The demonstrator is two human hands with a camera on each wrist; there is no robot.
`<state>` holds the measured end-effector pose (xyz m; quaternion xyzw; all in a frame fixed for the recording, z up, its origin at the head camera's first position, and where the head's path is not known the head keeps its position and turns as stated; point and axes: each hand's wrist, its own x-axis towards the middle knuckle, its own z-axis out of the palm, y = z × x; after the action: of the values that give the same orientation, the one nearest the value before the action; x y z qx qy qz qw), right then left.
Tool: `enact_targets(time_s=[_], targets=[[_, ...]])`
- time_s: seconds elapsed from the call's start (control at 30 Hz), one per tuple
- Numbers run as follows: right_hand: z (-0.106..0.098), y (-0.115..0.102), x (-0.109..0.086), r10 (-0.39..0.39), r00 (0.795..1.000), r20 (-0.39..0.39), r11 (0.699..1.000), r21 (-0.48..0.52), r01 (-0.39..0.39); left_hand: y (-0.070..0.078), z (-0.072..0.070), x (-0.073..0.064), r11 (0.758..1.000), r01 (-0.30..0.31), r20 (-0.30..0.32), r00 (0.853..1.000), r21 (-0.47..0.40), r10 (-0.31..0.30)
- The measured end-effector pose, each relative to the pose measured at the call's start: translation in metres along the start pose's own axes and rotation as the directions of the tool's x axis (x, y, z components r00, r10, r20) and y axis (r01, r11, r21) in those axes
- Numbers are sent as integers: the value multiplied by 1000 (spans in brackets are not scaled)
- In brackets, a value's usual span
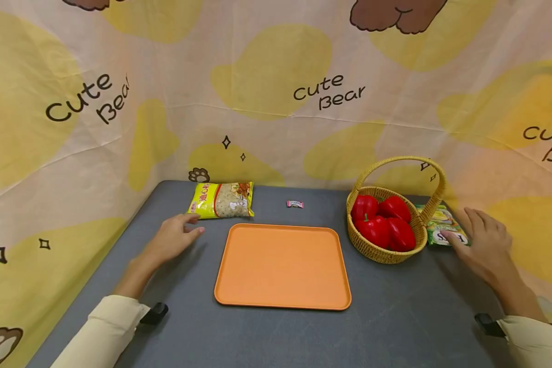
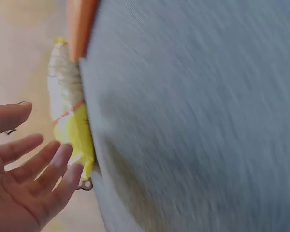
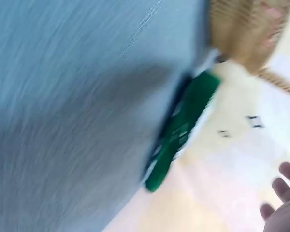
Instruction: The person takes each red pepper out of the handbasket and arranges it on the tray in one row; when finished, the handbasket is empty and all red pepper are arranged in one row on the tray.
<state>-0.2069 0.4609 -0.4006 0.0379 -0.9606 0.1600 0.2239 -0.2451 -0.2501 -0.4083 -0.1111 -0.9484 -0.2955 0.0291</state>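
My left hand (image 1: 172,239) hovers over the table's left side with its fingers spread and nothing in them. Just beyond its fingertips lies a yellow and clear food bag (image 1: 223,200), which also shows as a yellow bag (image 2: 75,125) in the left wrist view. On the right, my right hand (image 1: 483,245) is raised with loose fingers, holding nothing. Nearest to it is a green packet (image 1: 447,236), partly hidden behind a wicker basket (image 1: 379,256). Several red bell peppers (image 1: 374,231) fill that basket. In the right wrist view the green packet (image 3: 183,128) is blurred.
An orange tray (image 1: 282,268) lies in the middle of the grey table (image 1: 294,337). Behind it is a small pink wrapped candy (image 1: 295,204). The basket's tall handle (image 1: 400,159) arches upward. A printed cloth (image 1: 267,71) hangs along the back and sides.
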Motion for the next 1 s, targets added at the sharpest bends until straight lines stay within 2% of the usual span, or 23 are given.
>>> enact_targets(time_s=[0.07, 0.13, 0.23, 0.33, 0.47, 0.6, 0.73, 0.83, 0.9, 1.0], targets=[[-1, -11, -1, -34, 998, -62, 996, 76, 38, 3, 0, -3, 996, 30, 35, 999, -80, -27], [-2, -24, -2, -57, 992, -112, 989, 133, 72, 6, 1, -7, 982, 66, 103, 994, -179, -48], [-3, -43, -2, -79, 982, -171, 976, 187, 111, 8, 7, -11, 934, 133, 225, 973, -332, -58], [-3, -61, -1, -81, 981, -179, 958, 256, 126, 10, 15, -12, 886, 173, 290, 956, -430, -46], [-4, -80, 2, -74, 995, -74, 928, 359, 96, 12, 26, -9, 858, 204, 317, 947, -472, -51], [-2, -94, 9, -86, 995, 60, 925, 377, 57, 16, 33, -2, 825, 241, 344, 937, -511, -61], [5, -104, 19, -84, 977, 195, 914, 405, -2, 22, 36, 3, 798, 262, 374, 926, -543, -50], [11, -112, 26, -80, 963, 259, 901, 432, -42, 24, 38, 6, 793, 275, 386, 921, -544, -54], [15, -118, 30, -81, 956, 282, 896, 441, -54, 24, 39, 9, 788, 284, 393, 918, -546, -58], [19, -122, 36, -78, 949, 306, 905, 422, -62, 24, 42, 13, 787, 289, 399, 915, -545, -60]])
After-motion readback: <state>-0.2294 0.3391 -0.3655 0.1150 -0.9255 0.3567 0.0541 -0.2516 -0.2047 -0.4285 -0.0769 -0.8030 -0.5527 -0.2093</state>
